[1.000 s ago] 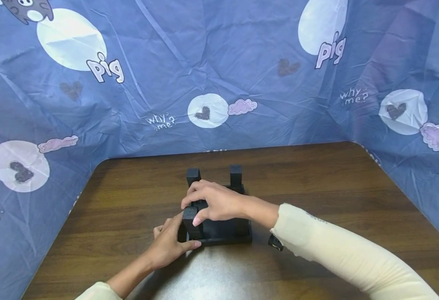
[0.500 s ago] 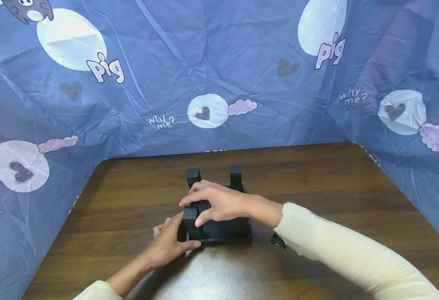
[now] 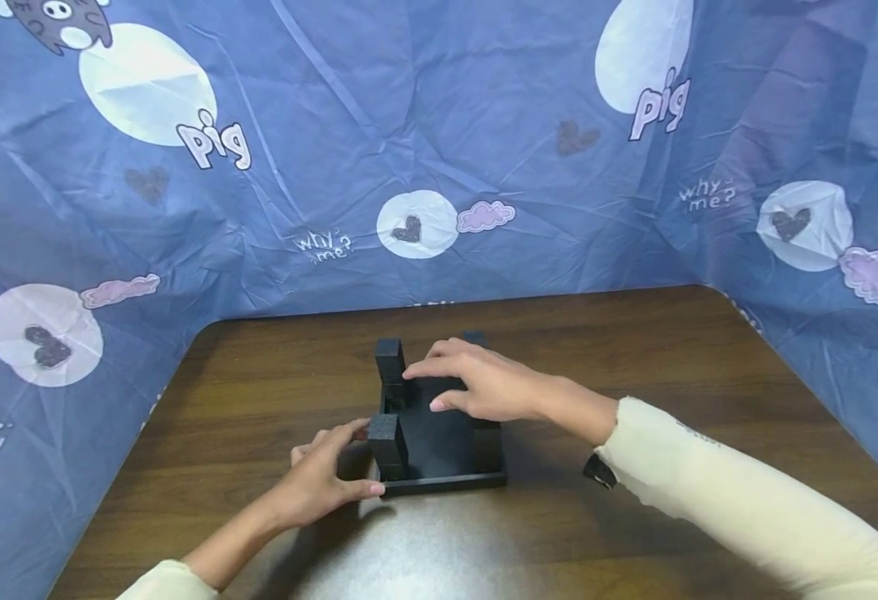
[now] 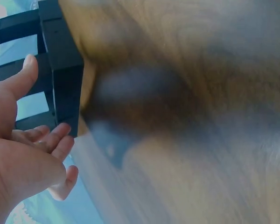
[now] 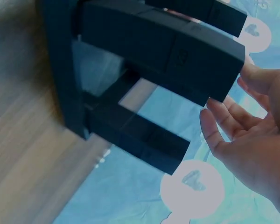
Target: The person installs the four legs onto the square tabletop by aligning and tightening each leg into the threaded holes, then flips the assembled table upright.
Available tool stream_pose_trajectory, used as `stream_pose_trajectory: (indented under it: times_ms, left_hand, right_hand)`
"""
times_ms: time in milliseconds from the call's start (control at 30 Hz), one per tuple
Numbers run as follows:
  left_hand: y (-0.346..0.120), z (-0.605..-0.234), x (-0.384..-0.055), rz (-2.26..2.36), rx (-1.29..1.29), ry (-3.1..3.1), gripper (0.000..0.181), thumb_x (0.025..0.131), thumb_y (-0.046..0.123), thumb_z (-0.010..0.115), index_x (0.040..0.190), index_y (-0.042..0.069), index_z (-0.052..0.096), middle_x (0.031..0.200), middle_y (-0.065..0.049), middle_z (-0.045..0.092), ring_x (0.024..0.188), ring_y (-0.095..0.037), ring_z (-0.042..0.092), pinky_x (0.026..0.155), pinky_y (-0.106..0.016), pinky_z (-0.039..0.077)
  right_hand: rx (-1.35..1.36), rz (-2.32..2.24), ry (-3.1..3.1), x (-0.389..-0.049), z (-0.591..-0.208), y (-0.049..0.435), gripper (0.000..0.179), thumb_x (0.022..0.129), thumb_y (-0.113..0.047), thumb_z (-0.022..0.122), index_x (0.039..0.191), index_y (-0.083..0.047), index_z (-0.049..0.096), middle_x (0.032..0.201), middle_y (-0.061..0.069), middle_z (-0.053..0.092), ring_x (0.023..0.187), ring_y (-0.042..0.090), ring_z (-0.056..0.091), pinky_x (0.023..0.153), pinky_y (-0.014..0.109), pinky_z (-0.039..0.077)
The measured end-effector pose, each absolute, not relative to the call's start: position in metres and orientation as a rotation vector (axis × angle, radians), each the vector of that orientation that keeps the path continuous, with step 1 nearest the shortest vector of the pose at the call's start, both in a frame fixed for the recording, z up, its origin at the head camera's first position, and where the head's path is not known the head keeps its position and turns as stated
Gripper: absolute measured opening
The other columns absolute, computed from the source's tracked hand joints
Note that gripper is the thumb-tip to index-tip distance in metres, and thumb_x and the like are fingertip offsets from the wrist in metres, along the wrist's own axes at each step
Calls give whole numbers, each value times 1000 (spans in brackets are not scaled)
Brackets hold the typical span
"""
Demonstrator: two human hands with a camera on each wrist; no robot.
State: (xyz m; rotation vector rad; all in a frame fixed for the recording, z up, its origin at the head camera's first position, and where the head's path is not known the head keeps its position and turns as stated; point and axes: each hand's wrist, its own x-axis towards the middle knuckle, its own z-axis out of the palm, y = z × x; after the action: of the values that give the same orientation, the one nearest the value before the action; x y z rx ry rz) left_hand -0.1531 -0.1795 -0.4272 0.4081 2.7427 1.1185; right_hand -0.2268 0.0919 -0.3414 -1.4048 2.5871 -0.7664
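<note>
A shallow black tray-like base (image 3: 439, 442) lies on the table, with several square black posts standing at its corners. My left hand (image 3: 314, 483) is beside the left front post (image 3: 388, 442), thumb near the base's front corner, fingers spread without a grip. Over the base hovers my right hand (image 3: 494, 385), fingers loosely bent and nothing held. Its fingertips are near the left rear post (image 3: 390, 362); whether they touch it is unclear. The right rear post (image 3: 474, 337) is mostly hidden behind that hand. The right front post (image 3: 487, 446) stands below it.
A brown wooden table (image 3: 604, 333) carries the black piece near its middle. Blue printed cloth (image 3: 318, 150) hangs behind and at both sides. A black strap (image 3: 599, 472) shows under the right sleeve.
My right hand has let go of the left front post and moved back and to the right. The left hand has eased slightly left, away from that post. The base stays about where it was.
</note>
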Motion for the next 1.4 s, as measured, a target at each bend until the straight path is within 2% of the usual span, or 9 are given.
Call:
stream_pose_trajectory:
  times_ms: [500, 700, 867, 933, 1067, 1200, 1267, 1300, 1400]
  left_hand:
    - [-198, -412, -166, 1029, 646, 2962, 71, 75, 5, 82, 138, 2, 49, 124, -14, 62, 116, -35, 52, 88, -54, 20]
    - [-204, -417, -173, 684, 818, 3150, 72, 73, 8, 84, 137, 6, 51, 126, -11, 62, 114, -28, 53, 91, -58, 24]
    - [-205, -422, -179, 590, 875, 3177, 71, 74, 14, 85, 137, 11, 53, 125, -9, 62, 113, -27, 53, 93, -61, 25]
    - [-204, -423, -182, 569, 901, 3173, 71, 74, 16, 85, 137, 12, 53, 125, -8, 62, 113, -26, 53, 93, -61, 25]
    - [-199, -426, -187, 504, 954, 3149, 70, 75, 16, 84, 138, 14, 53, 125, -7, 61, 116, -27, 53, 93, -62, 25]
    - [-190, -430, -190, 451, 980, 3098, 67, 77, 14, 82, 138, 16, 55, 126, -6, 59, 118, -28, 52, 93, -63, 25]
    - [-186, -431, -192, 436, 1000, 3075, 62, 77, 12, 82, 134, 17, 58, 125, -7, 60, 117, -29, 52, 93, -63, 25]
    - [-184, -432, -193, 427, 1016, 3067, 58, 77, 10, 82, 131, 16, 61, 123, -7, 61, 116, -28, 52, 93, -62, 26]
    - [-180, -435, -194, 423, 1064, 3054, 48, 76, 8, 81, 121, 15, 66, 118, -6, 63, 111, -27, 53, 92, -60, 27]
  right_hand:
    - [-1249, -824, 2641, -238, -346, 142, 45, 93, -9, 66, 137, -15, 57, 113, 3, 60, 98, 18, 51, 83, 38, 43]
    - [-1181, -741, 2632, -239, -363, 156, 46, 91, -6, 67, 136, -11, 57, 110, 0, 60, 91, 17, 52, 79, 35, 45]
    - [-1166, -611, 2665, -237, -379, 160, 50, 89, -6, 69, 137, -11, 57, 124, 7, 61, 107, 25, 56, 85, 40, 47]
    - [-1195, -489, 2703, -236, -387, 158, 50, 89, -7, 70, 137, -13, 57, 124, 9, 61, 111, 26, 55, 86, 43, 47]
    - [-1233, -240, 2745, -232, -402, 153, 51, 88, -7, 71, 137, -14, 58, 109, 8, 60, 102, 24, 55, 77, 41, 45]
    - [-1262, -98, 2768, -231, -413, 148, 21, 85, -7, 74, 107, -10, 72, 96, 4, 57, 91, 21, 54, 71, 40, 43]
    - [-1287, -70, 2782, -232, -417, 147, 6, 83, -6, 75, 88, -9, 73, 95, 4, 57, 90, 23, 55, 71, 41, 44]
    - [-1298, -70, 2789, -233, -419, 146, 7, 82, -5, 75, 79, -10, 71, 95, 5, 58, 91, 24, 56, 72, 42, 45]
    - [-1305, -115, 2788, -235, -423, 143, 10, 83, -1, 72, 90, -6, 75, 98, 6, 60, 93, 25, 57, 73, 42, 46]
